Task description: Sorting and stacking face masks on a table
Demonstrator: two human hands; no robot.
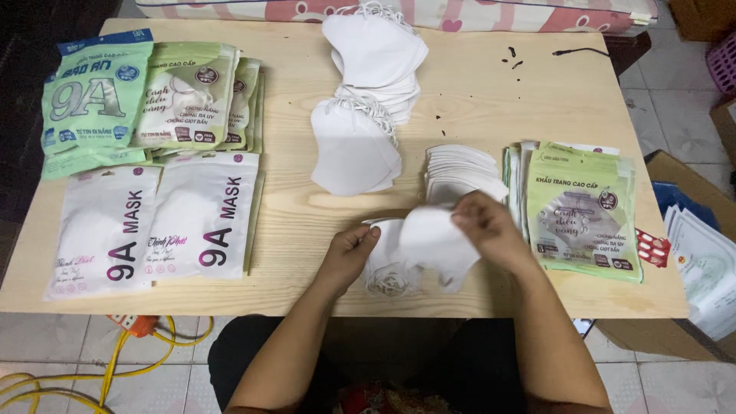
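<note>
While pinching a folded white fabric face mask (431,244) near the pale wooden desk's (475,100) front edge, left hand (349,253) and right hand (483,224) both closed on it (elastic loops dangling): risks snagging, slipping floorward, or nudging the fanned white mask stack (460,172).

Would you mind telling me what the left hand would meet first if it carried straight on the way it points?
Probably the white mask that the left hand already touches, then the right hand gripping it.
</note>
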